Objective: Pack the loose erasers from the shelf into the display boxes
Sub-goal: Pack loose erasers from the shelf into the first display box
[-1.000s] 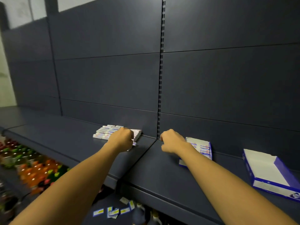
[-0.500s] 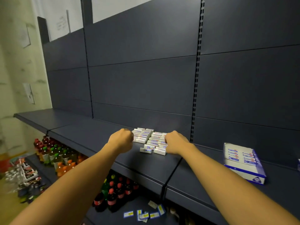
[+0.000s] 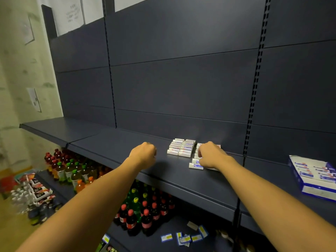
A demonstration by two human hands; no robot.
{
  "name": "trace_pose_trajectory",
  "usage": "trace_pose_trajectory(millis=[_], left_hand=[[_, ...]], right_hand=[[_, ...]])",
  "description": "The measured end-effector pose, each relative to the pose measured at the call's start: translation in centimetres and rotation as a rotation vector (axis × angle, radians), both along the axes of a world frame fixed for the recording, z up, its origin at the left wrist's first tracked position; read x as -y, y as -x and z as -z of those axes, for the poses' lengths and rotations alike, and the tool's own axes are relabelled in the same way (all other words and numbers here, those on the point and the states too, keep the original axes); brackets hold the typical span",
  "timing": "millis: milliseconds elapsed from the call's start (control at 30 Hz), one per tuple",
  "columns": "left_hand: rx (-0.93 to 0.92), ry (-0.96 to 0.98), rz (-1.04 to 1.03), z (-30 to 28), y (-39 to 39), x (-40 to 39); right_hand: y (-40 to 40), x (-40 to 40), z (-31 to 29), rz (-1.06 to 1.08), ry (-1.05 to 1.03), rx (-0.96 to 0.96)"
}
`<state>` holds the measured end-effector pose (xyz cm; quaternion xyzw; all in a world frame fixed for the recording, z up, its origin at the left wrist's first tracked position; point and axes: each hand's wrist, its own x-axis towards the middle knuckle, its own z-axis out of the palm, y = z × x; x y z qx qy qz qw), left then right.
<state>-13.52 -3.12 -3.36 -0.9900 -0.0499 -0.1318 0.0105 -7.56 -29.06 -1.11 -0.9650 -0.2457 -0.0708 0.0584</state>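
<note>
Loose white erasers lie in neat rows on the dark shelf, near the back panel. My right hand is down on the right-hand rows, its fingers curled round some erasers, and it hides part of that pile. One single eraser lies just in front of that hand. My left hand hovers as a fist left of the pile, apart from it; nothing shows in it and its palm side is hidden. A blue-and-white display box with erasers inside sits on the shelf at far right.
Below the shelf stand rows of drink bottles, with loose price labels on the lower shelf. More goods lie on the floor at the left. The shelf's left stretch is bare up to its end.
My view swung left, sending the display box toward the right edge. My left hand came off the eraser pile to its left side. My right hand moved onto the pile's right rows.
</note>
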Motion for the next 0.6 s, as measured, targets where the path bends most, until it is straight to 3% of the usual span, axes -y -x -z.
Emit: trace_pose_trajectory(millis=[600], left_hand=[[-0.016,0.06,0.207,2.1,-12.5,-0.8]], right_hand=[[-8.9,-6.1,-0.1,-0.023,0.062,0.043]])
